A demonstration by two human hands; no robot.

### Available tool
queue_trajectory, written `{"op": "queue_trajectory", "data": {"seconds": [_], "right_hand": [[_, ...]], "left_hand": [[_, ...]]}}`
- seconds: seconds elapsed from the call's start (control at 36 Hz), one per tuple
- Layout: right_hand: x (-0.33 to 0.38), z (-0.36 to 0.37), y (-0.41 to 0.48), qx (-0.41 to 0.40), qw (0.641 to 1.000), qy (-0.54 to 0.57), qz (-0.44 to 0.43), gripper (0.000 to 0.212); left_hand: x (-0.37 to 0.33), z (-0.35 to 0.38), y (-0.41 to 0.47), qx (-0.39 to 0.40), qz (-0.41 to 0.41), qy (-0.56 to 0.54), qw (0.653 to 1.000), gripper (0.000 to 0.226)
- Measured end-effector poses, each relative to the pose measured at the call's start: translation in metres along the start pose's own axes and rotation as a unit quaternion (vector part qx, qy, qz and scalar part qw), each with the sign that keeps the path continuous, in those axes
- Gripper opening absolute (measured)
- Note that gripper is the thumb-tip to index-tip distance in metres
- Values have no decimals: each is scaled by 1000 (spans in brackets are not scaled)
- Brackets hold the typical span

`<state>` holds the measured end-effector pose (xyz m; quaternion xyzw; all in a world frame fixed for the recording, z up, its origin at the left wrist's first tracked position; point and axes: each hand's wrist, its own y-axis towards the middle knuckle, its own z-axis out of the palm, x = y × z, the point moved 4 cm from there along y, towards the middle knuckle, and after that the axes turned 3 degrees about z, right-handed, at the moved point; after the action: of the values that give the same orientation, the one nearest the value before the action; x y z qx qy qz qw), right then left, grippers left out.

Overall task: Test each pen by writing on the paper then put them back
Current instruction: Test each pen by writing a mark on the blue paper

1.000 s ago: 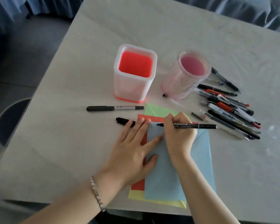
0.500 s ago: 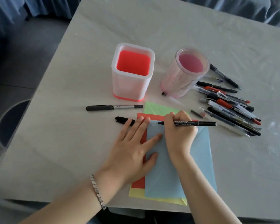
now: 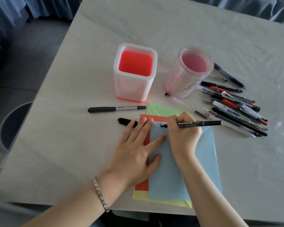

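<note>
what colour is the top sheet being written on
Light blue; the top paper sheet under the black marker pen shows best in the head view.

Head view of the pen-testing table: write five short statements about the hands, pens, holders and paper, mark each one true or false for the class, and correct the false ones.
1. The right hand holds a black marker with its tip on the blue paper. True.
2. The left hand grips a pen. False: it lies flat, fingers straight, partly on the blue paper.
3. The square holder and the round holder are full of pens. False: both are empty.
4. A heap of pens lies right of the round holder. True.
5. The blue paper is unmarked. False: dark marks show near its top edge.
</note>
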<state>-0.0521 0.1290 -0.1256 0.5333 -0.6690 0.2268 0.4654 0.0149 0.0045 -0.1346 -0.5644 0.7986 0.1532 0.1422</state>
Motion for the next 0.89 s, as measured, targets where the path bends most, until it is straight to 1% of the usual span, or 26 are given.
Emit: {"op": "queue_trajectory", "data": {"seconds": [0.22, 0.42, 0.61, 0.72, 0.89], "right_hand": [[-1, 0, 1, 4, 1000, 16, 9, 35], [-1, 2, 0, 19, 1000, 13, -4, 36], [-2, 0, 0, 19, 999, 25, 15, 35], [0, 2, 0, 30, 999, 17, 2, 36], [-1, -2, -1, -7, 999, 16, 31, 35]], "left_hand": [[0, 0, 0, 3, -3, 2, 1000, 47], [-1, -1, 0, 3, -3, -3, 1000, 46], [0, 0, 0, 8, -4, -2, 1000, 47], [-1, 0, 0, 6, -3, 2, 1000, 48], [0, 1, -1, 1, 0, 0, 1000, 47]]}}
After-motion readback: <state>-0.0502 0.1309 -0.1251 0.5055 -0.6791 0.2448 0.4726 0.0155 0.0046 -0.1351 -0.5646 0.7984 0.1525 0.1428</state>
